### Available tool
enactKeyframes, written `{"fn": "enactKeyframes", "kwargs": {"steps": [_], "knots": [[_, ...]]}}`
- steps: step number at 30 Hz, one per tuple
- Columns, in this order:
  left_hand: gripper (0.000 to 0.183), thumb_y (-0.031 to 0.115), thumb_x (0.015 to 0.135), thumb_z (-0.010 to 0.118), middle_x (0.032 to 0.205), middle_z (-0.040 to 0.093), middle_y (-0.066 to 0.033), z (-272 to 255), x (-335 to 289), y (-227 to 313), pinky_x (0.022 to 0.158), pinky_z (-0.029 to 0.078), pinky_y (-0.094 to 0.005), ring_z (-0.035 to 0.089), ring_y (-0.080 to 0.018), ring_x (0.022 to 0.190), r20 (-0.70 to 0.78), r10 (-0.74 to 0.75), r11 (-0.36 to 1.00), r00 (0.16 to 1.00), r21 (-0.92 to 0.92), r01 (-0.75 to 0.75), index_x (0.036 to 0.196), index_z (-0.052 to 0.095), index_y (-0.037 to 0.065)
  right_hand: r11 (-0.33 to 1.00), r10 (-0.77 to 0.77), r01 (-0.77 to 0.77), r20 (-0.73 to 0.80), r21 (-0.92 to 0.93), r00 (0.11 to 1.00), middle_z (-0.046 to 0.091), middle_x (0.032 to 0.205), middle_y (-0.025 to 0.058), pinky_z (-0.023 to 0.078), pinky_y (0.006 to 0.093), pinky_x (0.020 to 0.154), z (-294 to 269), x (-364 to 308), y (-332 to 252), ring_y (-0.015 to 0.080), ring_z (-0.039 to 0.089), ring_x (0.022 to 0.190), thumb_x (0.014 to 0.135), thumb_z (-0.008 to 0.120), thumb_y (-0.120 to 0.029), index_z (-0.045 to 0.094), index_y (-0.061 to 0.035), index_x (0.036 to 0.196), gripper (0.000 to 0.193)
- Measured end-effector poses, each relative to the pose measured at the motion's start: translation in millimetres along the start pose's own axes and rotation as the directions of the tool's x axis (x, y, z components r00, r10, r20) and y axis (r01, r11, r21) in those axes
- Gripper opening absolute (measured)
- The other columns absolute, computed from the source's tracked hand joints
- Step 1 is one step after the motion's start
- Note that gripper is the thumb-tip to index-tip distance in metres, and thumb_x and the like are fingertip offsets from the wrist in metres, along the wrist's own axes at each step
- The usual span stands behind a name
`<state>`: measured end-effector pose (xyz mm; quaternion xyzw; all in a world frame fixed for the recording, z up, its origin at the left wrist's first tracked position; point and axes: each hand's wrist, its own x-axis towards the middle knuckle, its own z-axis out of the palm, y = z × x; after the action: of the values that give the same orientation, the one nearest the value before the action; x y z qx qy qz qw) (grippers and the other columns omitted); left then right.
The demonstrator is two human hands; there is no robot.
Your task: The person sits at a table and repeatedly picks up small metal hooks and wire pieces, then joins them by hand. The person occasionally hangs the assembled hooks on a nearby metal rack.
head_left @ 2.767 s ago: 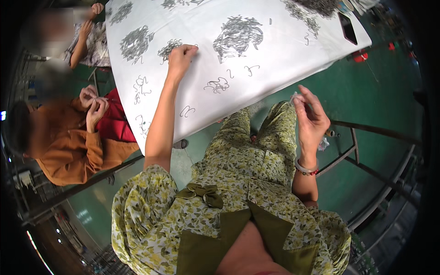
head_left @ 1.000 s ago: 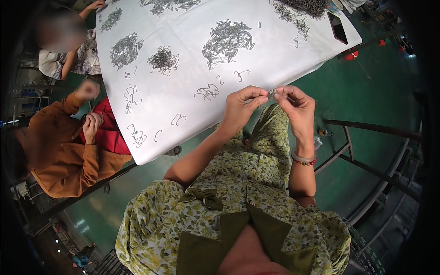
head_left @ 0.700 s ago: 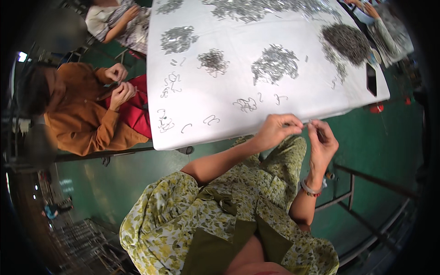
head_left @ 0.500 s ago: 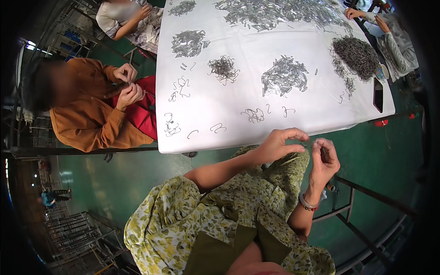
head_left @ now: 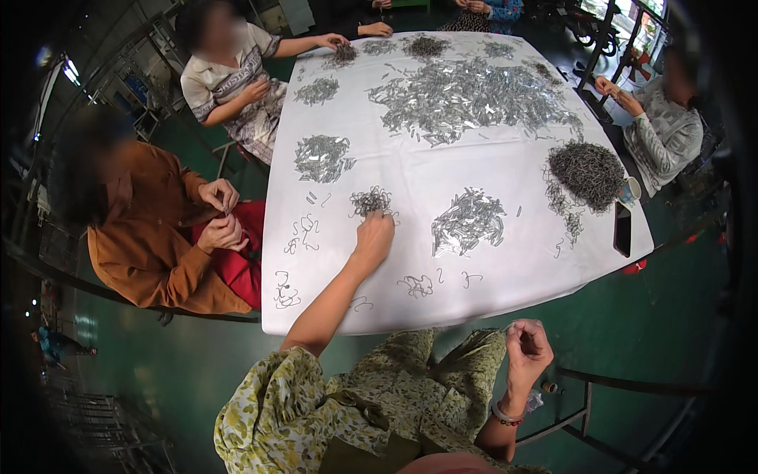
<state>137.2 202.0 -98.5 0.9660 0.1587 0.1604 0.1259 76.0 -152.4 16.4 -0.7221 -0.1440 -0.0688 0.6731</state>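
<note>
My left hand (head_left: 374, 237) reaches across the white table and touches the near edge of a small heap of curved wire hooks (head_left: 369, 201). Its fingers are bent together at the wires, and what they grip is hidden. Above my lap, just off the table's front edge, my right hand (head_left: 530, 352) is closed in a pinch. Something thin and pale shows at its fingertips, too small to name. A pile of flat, shiny narrow strips (head_left: 469, 224) lies to the right of the hooks. A loose cluster of S-shaped wire hooks (head_left: 416, 285) sits closer to me.
A big spread of strips (head_left: 474, 93) covers the far middle of the white table (head_left: 410, 167). On the right are a dark heap of hooks (head_left: 586, 175), a paper cup (head_left: 629, 190) and a black phone (head_left: 623, 230). A co-worker in a brown jacket (head_left: 150, 237) sits at left; others sit around.
My left hand has left my right hand and moved forward and left to the hook heap. My right hand stays pinched above my lap. The view has tilted up, showing more of the table.
</note>
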Motion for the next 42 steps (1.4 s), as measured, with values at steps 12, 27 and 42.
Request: {"fn": "enactKeyframes", "kwargs": {"steps": [12,27,42], "knots": [[0.017,0.012,0.091,0.062,0.089,0.068,-0.0072,-49,-45,103,0.070,0.050,-0.0269,0.061,-0.0116,0.077,0.372,0.068,0.453,0.926,-0.838,0.303,0.100,0.067,-0.001,0.999,0.004,0.002,-0.115,0.047,0.993,0.059,0.085,0.0036,0.043,0.0219,0.068,0,-20,-3,0.0087,0.049,0.074,0.078,0.061,0.015,0.062,0.0031,0.087,0.015],[0.010,0.005,0.087,0.067,0.104,0.059,-0.0045,-87,-118,200,0.088,0.047,-0.0270,0.057,-0.0124,0.099,0.178,0.422,0.100,0.889,-0.984,0.149,0.096,0.067,0.001,0.991,0.035,0.001,-0.272,0.132,0.962,0.057,0.090,0.0035,0.044,0.0211,0.072,15,-33,6,0.0089,0.049,0.077,0.081,0.061,0.013,0.062,0.0047,0.097,0.019],[0.017,0.002,0.086,0.068,0.096,0.066,-0.0057,-77,-126,206,0.083,0.050,-0.0260,0.061,-0.0105,0.092,0.173,0.292,0.084,0.941,-0.984,0.155,0.102,0.064,-0.001,0.961,-0.230,0.200,-0.153,-0.193,0.961,0.064,0.088,0.0075,0.042,0.0229,0.061,11,-29,16,0.0116,0.050,0.069,0.076,0.063,0.014,0.064,0.0038,0.100,0.026]]}}
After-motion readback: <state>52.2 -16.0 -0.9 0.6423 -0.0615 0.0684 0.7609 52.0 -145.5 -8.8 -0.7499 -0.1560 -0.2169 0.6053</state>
